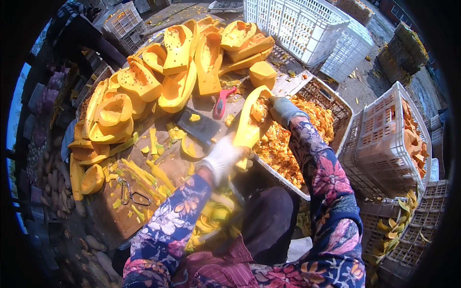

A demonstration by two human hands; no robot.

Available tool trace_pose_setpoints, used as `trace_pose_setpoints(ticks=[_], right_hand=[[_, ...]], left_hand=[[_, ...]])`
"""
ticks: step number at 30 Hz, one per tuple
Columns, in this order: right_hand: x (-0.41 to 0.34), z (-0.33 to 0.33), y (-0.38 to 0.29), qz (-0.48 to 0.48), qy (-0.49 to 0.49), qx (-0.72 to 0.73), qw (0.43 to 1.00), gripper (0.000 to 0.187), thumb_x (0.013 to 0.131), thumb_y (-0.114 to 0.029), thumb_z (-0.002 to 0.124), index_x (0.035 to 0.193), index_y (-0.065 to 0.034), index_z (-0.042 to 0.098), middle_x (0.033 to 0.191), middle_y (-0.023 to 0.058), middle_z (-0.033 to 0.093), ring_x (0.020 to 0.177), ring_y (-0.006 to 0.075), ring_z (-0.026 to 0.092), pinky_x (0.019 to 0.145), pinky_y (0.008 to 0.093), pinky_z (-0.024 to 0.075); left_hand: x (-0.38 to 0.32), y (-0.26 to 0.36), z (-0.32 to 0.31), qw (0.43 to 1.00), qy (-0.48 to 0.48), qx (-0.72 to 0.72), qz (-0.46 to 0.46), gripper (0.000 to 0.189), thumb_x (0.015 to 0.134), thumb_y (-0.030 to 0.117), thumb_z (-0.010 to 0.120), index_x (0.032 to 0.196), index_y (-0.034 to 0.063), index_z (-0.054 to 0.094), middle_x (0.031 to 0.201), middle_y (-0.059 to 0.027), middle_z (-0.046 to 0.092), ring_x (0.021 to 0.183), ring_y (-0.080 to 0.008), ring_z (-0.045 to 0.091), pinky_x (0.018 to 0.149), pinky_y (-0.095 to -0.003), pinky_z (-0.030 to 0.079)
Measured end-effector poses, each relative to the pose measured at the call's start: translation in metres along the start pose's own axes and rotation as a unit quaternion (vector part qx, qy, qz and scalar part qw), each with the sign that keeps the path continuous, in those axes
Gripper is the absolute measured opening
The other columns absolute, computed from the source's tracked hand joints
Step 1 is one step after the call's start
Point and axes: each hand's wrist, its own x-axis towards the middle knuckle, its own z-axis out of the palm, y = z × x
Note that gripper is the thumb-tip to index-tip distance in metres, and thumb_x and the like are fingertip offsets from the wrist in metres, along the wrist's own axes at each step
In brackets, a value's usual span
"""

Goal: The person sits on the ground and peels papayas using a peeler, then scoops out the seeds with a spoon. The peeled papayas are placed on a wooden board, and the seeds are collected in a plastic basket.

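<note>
A long peeled half of squash [248, 126], its hollow turned up, is tilted above the near side of a pulp crate. My left hand [224, 155], in a white knit glove, grips its lower end. My right hand [284, 111], in a grey-blue coated glove, reaches over the far end at the hollow; its fingertips are hidden, so I cannot tell what they grip. Stringy orange pulp and seeds [279, 153] fill much of the pulp crate [347, 118]. On the wooden table [126, 219] lie a broad-bladed cleaver [198, 126] and a red-handled tool [224, 102].
Peeled squash pieces [176, 50] are heaped across the table's far side. Peel strips [144, 176] lie around a metal-framed tool [131, 194]. Peelings [216, 216] lie below. White crates [299, 32] stand beyond; another crate [378, 133] stands right. A person [83, 32] bends at far left.
</note>
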Motion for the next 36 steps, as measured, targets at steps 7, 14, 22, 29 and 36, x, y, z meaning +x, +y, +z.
trace_pose_setpoints(ticks=[7, 14, 22, 29, 36], right_hand=[[0.009, -0.009, 0.035, -0.069, -0.009, 0.075, 0.995, 0.019, 0.101, -0.017, 0.054, 0.107, -0.0019, 0.063, 0.086, 0.0118, 0.068, 0.078, 0.0208, 0.063, 0.074, 0.0362, 0.0519], [-0.005, -0.018, 0.059, -0.082, 0.038, 0.047, 0.995, 0.021, 0.094, -0.011, 0.051, 0.108, -0.0029, 0.065, 0.106, 0.0249, 0.07, 0.107, 0.0415, 0.066, 0.092, 0.0463, 0.0502], [-0.037, 0.003, 0.062, -0.094, 0.071, -0.015, 0.993, 0.018, 0.098, -0.017, 0.053, 0.107, -0.0055, 0.063, 0.098, 0.0245, 0.07, 0.099, 0.0416, 0.069, 0.086, 0.0496, 0.0533], [-0.052, 0.02, 0.078, -0.151, 0.128, -0.069, 0.978, 0.014, 0.099, -0.017, 0.052, 0.108, -0.0083, 0.059, 0.084, 0.0208, 0.069, 0.082, 0.042, 0.069, 0.071, 0.0511, 0.0531], [-0.005, -0.016, 0.08, -0.023, 0.171, -0.006, 0.985, 0.022, 0.103, -0.021, 0.049, 0.108, -0.0036, 0.061, 0.094, 0.0272, 0.068, 0.094, 0.045, 0.067, 0.079, 0.0539, 0.0505]], left_hand=[[0.036, 0.009, 0.039, 0.967, 0.091, 0.235, 0.042, 0.045, 0.086, 0.018, 0.072, 0.124, -0.0021, 0.06, 0.099, -0.0139, 0.071, 0.089, -0.0233, 0.07, 0.076, -0.034, 0.056], [0.079, -0.001, 0.06, 0.955, 0.131, 0.261, 0.055, 0.046, 0.086, 0.017, 0.073, 0.127, 0.0006, 0.059, 0.102, -0.0144, 0.071, 0.085, -0.0223, 0.07, 0.072, -0.0336, 0.057], [0.106, -0.017, 0.066, 0.981, 0.134, 0.135, 0.033, 0.039, 0.088, 0.015, 0.072, 0.122, 0.0016, 0.06, 0.098, -0.0106, 0.07, 0.073, -0.0183, 0.067, 0.06, -0.0309, 0.056], [0.094, -0.012, 0.073, 0.951, 0.186, 0.246, 0.03, 0.055, 0.086, 0.025, 0.073, 0.13, -0.0042, 0.057, 0.105, -0.0177, 0.071, 0.091, -0.0266, 0.069, 0.079, -0.036, 0.055], [0.092, -0.002, 0.077, 0.927, 0.189, 0.321, 0.029, 0.069, 0.088, 0.03, 0.068, 0.143, -0.0079, 0.048, 0.123, -0.0269, 0.067, 0.111, -0.0364, 0.067, 0.097, -0.0398, 0.051]])
